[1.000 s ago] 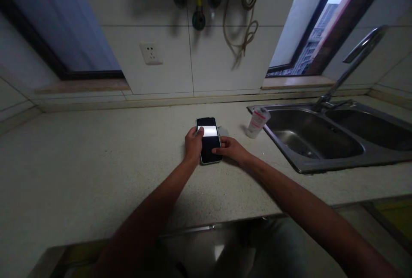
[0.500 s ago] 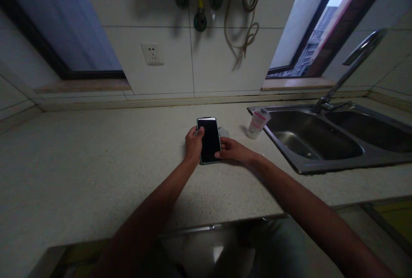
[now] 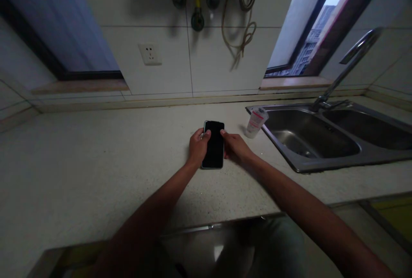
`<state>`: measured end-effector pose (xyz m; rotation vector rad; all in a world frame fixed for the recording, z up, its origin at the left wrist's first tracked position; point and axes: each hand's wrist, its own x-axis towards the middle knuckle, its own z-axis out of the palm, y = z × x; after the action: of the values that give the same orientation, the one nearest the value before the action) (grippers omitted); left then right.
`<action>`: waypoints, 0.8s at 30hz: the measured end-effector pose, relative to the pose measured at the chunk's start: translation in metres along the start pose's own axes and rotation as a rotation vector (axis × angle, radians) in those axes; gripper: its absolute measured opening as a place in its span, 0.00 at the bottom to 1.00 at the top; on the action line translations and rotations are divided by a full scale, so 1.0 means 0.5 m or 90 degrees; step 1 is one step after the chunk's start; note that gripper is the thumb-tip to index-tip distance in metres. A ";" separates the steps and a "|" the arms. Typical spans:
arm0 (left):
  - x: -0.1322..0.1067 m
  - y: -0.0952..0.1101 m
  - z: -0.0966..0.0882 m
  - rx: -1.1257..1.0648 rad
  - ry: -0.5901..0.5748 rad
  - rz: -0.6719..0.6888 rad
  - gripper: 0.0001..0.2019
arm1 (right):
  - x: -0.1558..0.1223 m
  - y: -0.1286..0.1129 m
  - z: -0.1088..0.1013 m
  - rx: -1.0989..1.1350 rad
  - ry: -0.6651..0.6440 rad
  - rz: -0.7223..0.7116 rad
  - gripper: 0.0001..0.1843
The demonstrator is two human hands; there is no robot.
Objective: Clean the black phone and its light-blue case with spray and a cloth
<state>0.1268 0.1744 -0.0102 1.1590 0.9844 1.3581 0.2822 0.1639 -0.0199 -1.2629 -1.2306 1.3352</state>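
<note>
A white-tiled wall (image 3: 144, 89) runs along the back of a speckled pale stone counter (image 3: 96, 162), with a window (image 3: 61, 25) to the left and another (image 3: 309, 25) to the right, each above a wooden sill. A tower block (image 3: 309, 55) shows through the right-hand window. A double stainless steel sink (image 3: 322, 165) is set into the right part of the counter, and a chrome gooseneck faucet (image 3: 346, 65) rises behind it, between the two basins. On the wall, round dark metal fittings (image 3: 197, 20) hang with a yellow hose, beside a looped, knotted tan cord (image 3: 244, 40). Lower down and further left sits a white wall socket (image 3: 149, 54).

A black smartphone (image 3: 214, 149) lies flat near the middle of the counter, long side running front to back, its screen dark and showing nothing readable. The left hand (image 3: 198, 148) is at the phone's left edge, thumb reaching over the top part of the screen, fingers curled in a grip on that edge. The right hand (image 3: 236, 148) is at the right edge, fingers extended, their tips touching the phone; whether they grip it, I cannot tell.

Near the phone, just beside the sink's left rim, stands a small white cylindrical container (image 3: 256, 122) with a pink-striped label, its writing too small to read.
</note>
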 end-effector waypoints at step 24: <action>0.017 -0.018 -0.012 -0.070 0.031 -0.050 0.17 | 0.005 0.003 -0.025 -0.099 -0.192 -0.070 0.17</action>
<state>0.1227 0.1842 -0.0190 0.9992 0.9681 1.3653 0.2946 0.1672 -0.0216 -1.1065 -1.6171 1.4062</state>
